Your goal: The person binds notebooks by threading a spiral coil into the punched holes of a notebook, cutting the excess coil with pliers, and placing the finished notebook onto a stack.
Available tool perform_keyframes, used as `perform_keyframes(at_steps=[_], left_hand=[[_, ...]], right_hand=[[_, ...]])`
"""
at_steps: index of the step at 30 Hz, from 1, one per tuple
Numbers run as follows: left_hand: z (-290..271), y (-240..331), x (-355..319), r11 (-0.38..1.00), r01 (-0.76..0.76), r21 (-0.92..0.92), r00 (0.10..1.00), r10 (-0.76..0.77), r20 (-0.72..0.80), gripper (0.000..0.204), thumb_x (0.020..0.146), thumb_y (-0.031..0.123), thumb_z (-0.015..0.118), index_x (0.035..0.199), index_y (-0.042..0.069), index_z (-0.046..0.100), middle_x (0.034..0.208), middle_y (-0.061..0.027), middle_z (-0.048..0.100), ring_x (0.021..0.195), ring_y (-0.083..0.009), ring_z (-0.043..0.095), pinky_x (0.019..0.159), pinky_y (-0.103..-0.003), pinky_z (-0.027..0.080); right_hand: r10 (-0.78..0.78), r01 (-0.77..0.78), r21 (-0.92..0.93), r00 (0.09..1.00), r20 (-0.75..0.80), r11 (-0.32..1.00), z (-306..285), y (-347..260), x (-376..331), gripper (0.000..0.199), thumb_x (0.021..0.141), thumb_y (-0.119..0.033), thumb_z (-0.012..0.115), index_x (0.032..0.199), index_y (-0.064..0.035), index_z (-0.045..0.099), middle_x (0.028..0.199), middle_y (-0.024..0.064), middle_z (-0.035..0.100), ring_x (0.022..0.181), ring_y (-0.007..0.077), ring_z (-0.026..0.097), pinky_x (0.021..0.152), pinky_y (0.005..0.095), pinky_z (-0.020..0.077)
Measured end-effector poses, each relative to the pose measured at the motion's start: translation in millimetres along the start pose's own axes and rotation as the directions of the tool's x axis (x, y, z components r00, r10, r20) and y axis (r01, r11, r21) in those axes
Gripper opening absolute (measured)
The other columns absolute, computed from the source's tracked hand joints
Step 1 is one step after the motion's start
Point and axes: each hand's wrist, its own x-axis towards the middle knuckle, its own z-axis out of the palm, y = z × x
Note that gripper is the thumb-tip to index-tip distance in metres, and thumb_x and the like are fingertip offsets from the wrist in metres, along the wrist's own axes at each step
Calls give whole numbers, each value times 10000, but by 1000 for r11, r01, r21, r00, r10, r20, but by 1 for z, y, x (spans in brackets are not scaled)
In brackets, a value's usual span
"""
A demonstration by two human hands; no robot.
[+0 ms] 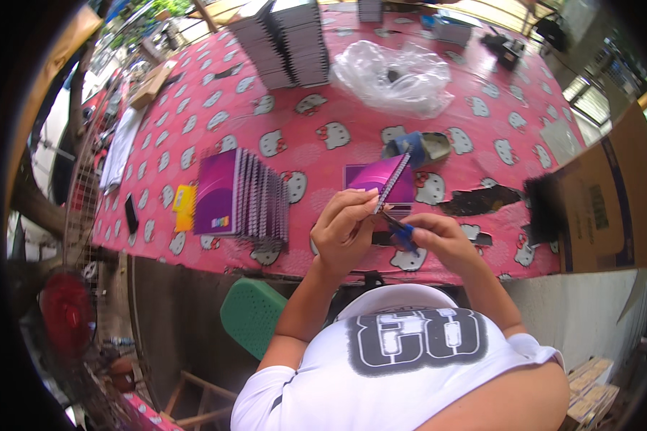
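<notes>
— Fingers (346, 209) of the left hand (342, 230) are pinching the lower end of a purple notebook (378, 172), right by its spiral coil (395, 181). Right hand's (442, 241) fingers are wrapped on a blue-handled tool (404, 231), tip up against that same end. Anyone know how a book like that handles?

— Light, I'd guess. It's tilted up over the pink tablecloth (310, 155) in front of the person, and a pinch is the only grip I can see. Can't tell if an edge rests on the table, tbh.

— Floppy or stiff?

— Cover looks fairly stiff, and kinda shiny, so probably a bit slippery. Loose pages likely fan out if you only catch the cover. The coil's the fragile bit imo, looks thin enough to bend if you squish it.

— So where do you grab it?

— Bound edge, just beside the coil, cover and pages together. Same goes for the ones in the notebook stack (226, 188) off to the left: take the flat sides, leave the coils alone.
</notes>
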Motion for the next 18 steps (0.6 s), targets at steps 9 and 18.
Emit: perform_keyframes(at_steps=[9, 18], left_hand=[[-188, 49, 136, 844, 64, 532, 994, -100, 38, 260, 1002, 170, 455, 992, -14, 639, 880, -42, 616, 688, -67, 483, 598, -199, 337], [-190, -89, 113, 771, -21, 636, 706, -440, 556, 227, 983, 187, 446, 1124, 102, 603, 1040, -98, 636, 1039, -253, 562, 1021, -400, 296]], right_hand=[[-378, -12, -992, 924, -59, 124, -59, 58, -50, 438, 712, -240, 772, 1089, -56, 646, 1309, 165, 504, 1223, 350, 467, 1033, 588, 302], [-334, -133, -702, 808, -486, 700, -89, 28, 57, 416, 787, -298, 754, 1059, -5, 637, 1020, 149, 637, 883, 244, 624, 787, 334, 499]])
